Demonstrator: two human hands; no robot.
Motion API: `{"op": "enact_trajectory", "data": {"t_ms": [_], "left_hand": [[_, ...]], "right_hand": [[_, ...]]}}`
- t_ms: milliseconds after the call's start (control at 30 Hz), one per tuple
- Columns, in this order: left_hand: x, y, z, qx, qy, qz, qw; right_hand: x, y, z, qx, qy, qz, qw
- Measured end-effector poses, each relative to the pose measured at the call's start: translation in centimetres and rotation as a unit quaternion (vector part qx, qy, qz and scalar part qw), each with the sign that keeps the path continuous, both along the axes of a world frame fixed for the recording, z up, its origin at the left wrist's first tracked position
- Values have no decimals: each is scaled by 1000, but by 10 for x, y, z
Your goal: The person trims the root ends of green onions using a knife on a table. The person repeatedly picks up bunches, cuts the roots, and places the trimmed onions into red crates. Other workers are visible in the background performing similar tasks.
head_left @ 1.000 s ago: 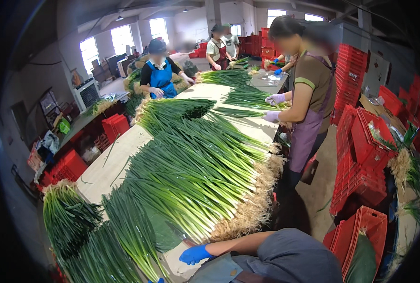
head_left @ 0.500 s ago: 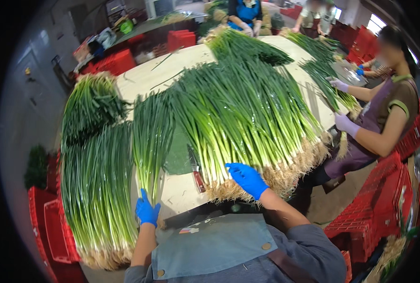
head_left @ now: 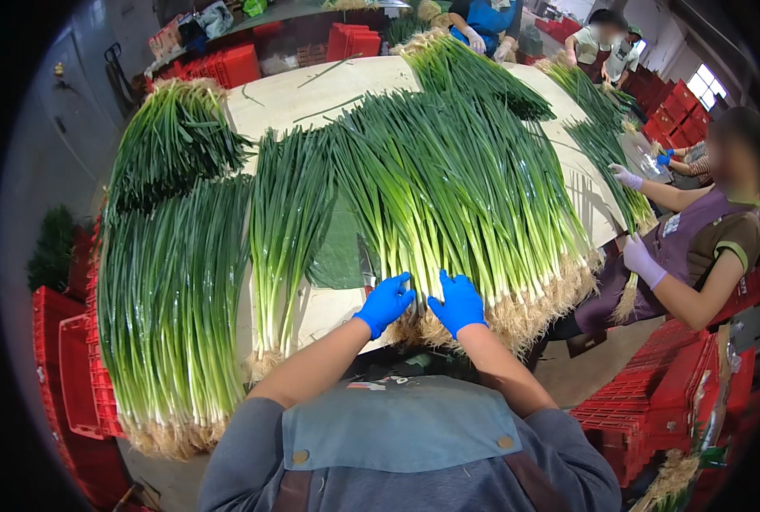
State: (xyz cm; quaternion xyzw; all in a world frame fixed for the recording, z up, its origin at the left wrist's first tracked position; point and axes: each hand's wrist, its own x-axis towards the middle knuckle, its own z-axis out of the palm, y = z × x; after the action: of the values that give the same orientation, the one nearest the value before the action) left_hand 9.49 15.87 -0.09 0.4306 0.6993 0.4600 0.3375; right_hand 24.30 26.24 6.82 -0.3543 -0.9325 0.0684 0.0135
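Both my hands wear blue gloves and rest at the near left of a big pile of green onions [head_left: 482,213]. My left hand [head_left: 386,305] lies at the pile's left edge, fingers reaching right against the lower stalks. My right hand [head_left: 458,304] lies on the stalks just right of it, thumb and fingers apart. A few pale stems stand between the hands, above the roots. Left of them lies a smaller bunch of green onions [head_left: 286,230], spread flat. A knife [head_left: 366,260] lies by the pile, partly hidden by my left hand and leaves.
Another row of green onions [head_left: 171,316] lines the table's left edge, with a bundle [head_left: 171,141] behind it. A co-worker in a purple apron [head_left: 687,243] handles stalks at right. Red crates [head_left: 653,384] stand at lower right, more red crates [head_left: 81,375] at left.
My left hand has left the smaller bunch and moved right to the big pile, beside my right hand. My right hand has turned and shifted slightly. The view has tilted.
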Motion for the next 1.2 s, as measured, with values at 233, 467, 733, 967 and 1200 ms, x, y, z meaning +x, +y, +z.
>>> {"op": "enact_trajectory", "data": {"t_ms": [233, 467, 733, 967, 1200], "left_hand": [[-2, 44, 0, -80, -101, 54, 990], [-1, 59, -21, -58, -338, 81, 936], [-6, 54, 25, 19, -386, 44, 921], [-23, 42, 56, 43, -385, 106, 916], [-15, 0, 98, 119, -263, 32, 957]], "right_hand": [[-9, -23, 12, 0, 57, -15, 998], [-31, -21, -22, 114, 4, -73, 991], [-28, -9, 4, 35, 113, -94, 988], [-28, -48, 11, -149, 136, -121, 972], [-13, -87, 31, -619, 429, -162, 637]]}}
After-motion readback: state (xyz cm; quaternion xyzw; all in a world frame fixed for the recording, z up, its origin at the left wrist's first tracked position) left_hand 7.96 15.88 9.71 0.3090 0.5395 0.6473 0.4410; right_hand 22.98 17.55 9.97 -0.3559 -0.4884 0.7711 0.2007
